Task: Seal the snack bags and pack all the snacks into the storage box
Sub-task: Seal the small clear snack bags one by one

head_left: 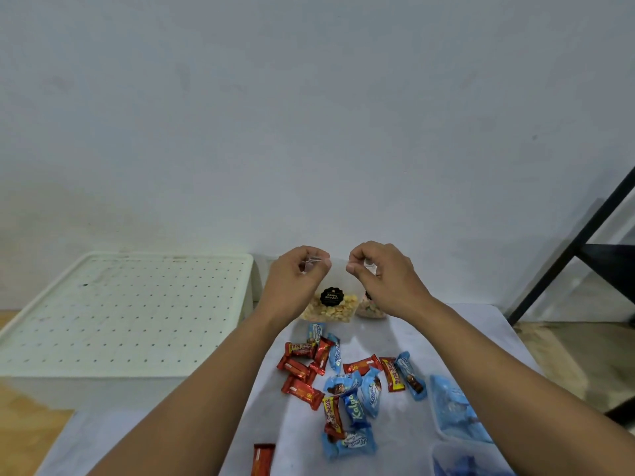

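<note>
Both hands are raised over the far end of the surface (429, 341), pinching the top edge of a clear snack bag (330, 309) that hangs just below and between them. The left hand (297, 274) grips the bag's left corner, the right hand (381, 269) its right corner. A second bag (371, 309) sits just under the right hand. Wrapped snacks (343, 383) lie scattered nearer the person, below both wrists. A white storage box (123, 314) stands well left of the left hand.

second bag (369, 309) behind wrist, tub (460, 458) cropped
</note>
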